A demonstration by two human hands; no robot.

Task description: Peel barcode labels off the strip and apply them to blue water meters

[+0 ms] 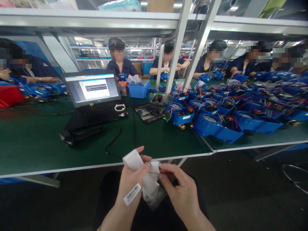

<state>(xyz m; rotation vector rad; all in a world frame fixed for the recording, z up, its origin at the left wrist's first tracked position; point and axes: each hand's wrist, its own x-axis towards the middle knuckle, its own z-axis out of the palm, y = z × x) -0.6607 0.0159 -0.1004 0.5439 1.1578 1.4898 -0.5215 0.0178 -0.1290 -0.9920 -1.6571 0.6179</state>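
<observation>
A white strip of labels loops over my left hand, whose fingers are closed on it above my lap. The strip's lower part hangs in crumpled folds between the two hands. On the back of my left hand, near the thumb, sticks a barcode label. My right hand pinches the strip's edge between thumb and forefinger, close to my left fingertips. Whether a single label is lifting there is too small to tell. Both hands are just in front of the green table's near edge.
A barcode scanner with a cable lies before an open laptop. Many blue meter housings with loose wires crowd the right side. A mouse rests on a mat; metal posts stand behind it. Several people work across the table.
</observation>
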